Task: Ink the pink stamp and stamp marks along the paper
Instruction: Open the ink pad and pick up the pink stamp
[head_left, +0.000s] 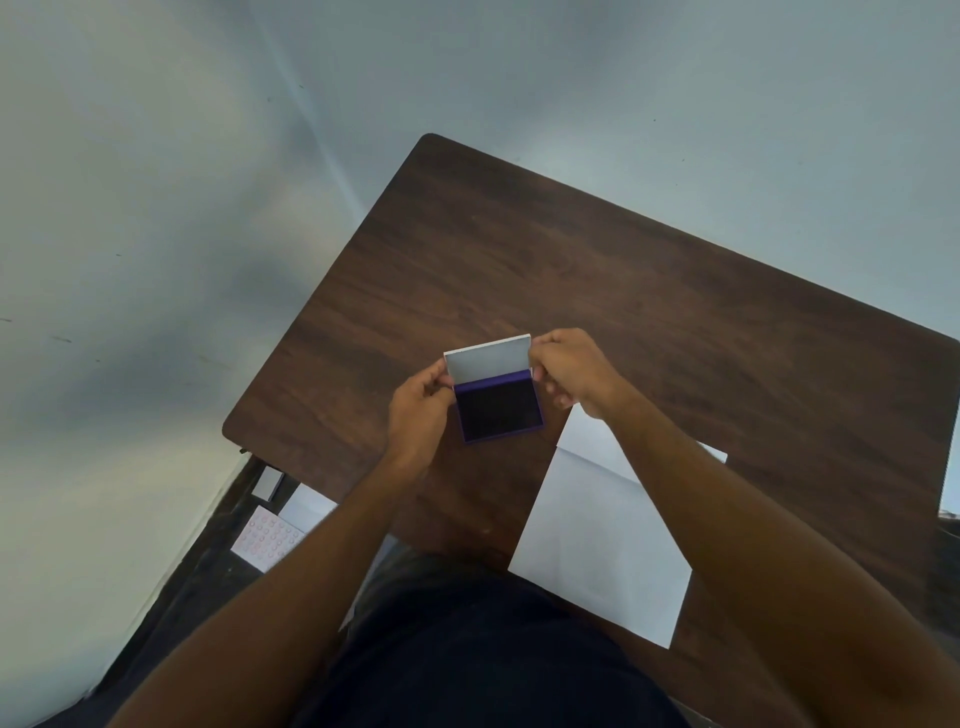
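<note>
A purple ink pad (498, 410) with a dark inking surface sits over the brown table (571, 270), its grey lid (488, 358) raised upright at the far side. My left hand (418, 415) grips the pad's left side. My right hand (569, 371) pinches the lid's right edge. A white sheet of paper (597, 535) lies on the table to the right of the pad, partly under my right forearm. No pink stamp is visible.
Below the table's left edge, on a dark surface, lie a sheet covered in pink stamp marks (267, 538), a white sheet (311, 506) and a small grey box (270, 483). The far half of the table shows bare wood.
</note>
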